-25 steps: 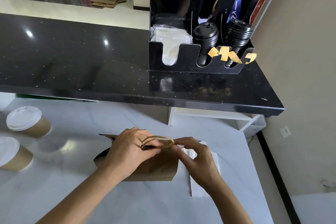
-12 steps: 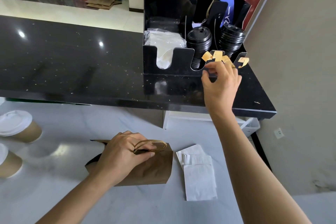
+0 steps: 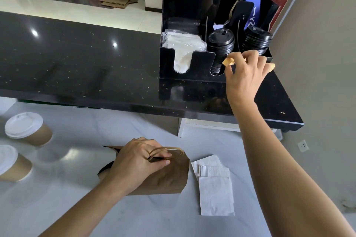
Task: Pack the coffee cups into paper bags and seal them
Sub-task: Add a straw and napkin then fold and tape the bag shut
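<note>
Brown paper cups (image 3: 27, 129) with white lids wait unpacked at the left edge, while the left hand (image 3: 134, 161) pinches the bag (image 3: 165, 177) mouth and handles together at lower centre, holding it closed as before. At upper right, the right hand (image 3: 244, 71) has now curled its fingers round a tape strip (image 3: 228, 61) on the black organiser (image 3: 185, 71), where half a second ago it only reached for it. Sealing looks imminent; a second earlier both hands were folding the top.

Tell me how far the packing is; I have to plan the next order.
One paper bag is folded shut, held closed at its handles by the left hand. The right hand pinches a tape strip at the black organizer: sealing is under way. Two lidded cups remain unpacked.
</note>
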The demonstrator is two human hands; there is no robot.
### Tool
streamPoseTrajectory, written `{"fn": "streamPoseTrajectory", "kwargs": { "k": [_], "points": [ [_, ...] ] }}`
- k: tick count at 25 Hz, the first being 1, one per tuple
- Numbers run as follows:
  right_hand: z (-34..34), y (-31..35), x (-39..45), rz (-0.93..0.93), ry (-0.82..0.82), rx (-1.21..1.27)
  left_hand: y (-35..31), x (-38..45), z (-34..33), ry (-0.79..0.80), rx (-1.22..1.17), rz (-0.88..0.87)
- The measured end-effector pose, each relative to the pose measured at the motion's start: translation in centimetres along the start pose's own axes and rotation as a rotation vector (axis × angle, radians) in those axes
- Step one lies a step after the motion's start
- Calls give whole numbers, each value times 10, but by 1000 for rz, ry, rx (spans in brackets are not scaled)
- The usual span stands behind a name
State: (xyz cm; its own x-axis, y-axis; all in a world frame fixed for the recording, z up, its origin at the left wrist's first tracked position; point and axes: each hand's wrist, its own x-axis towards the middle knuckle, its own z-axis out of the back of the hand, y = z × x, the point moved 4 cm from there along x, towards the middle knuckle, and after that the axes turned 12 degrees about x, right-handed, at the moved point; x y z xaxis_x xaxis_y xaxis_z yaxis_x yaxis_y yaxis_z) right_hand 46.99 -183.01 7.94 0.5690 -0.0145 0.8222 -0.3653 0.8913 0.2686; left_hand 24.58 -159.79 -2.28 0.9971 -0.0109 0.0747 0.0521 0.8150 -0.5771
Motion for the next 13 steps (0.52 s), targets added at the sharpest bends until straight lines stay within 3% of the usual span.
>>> {"fn": "streamPoseTrajectory", "kwargs": {
  "k": [5,10,13],
  "points": [
    [0,-4,-3,15,-24,157,1,-1,-1,7,-5,4],
    [13,10,-10,-9,53,350,1,-1,-1,14,0,39],
    [24,25,-17,-122,166,558,0,-1,-1,21,-2,52]
  ]
}}
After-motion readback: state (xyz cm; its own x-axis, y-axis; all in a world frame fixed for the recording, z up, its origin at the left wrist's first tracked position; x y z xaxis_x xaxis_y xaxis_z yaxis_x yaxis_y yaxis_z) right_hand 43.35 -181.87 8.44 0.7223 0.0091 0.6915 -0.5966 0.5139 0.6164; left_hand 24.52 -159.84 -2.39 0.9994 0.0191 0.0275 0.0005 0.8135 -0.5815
